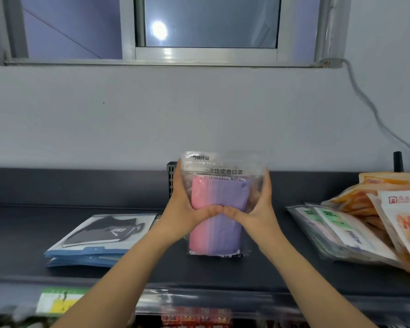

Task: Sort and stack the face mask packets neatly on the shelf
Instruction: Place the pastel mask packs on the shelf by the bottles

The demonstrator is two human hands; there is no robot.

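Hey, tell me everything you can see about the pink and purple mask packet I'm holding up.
The mask packet is a clear, glossy plastic pouch with black Chinese print and the words DISPOSABLE MASK near its top. Inside is a flat stack of masks, pink on the left, purple on the right. It stands upright over the dark shelf; whether its bottom edge rests there is unclear. The left hand and right hand grip its sides, thumbs meeting across the front.

clear pink-purple mask packet point(220, 190) upright mid shelf point(21, 233); blue packet stack point(97, 235) left; green-label packets point(336, 230), orange packets point(407, 228) right
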